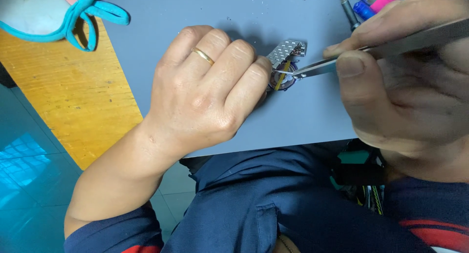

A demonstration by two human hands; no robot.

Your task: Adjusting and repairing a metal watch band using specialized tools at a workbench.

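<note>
The left hand (207,82) lies knuckles up, its forearm running in from seven o'clock, bare to a dark blue sleeve pushed up near the elbow. Its fingers curl downward and point toward two o'clock, fingertips pressed close together, with a gold band on the ring finger. The right hand (400,72) enters from four o'clock, very near the camera and partly blurred. Its thumb and forefinger are pinched together, tips aimed toward nine o'clock, facing the left fingertips.

My grey work mat (205,13) covers the orange wooden table (73,96); a wristwatch (286,62), pens (364,6) and a teal-strapped mask (44,13) lie there.
</note>
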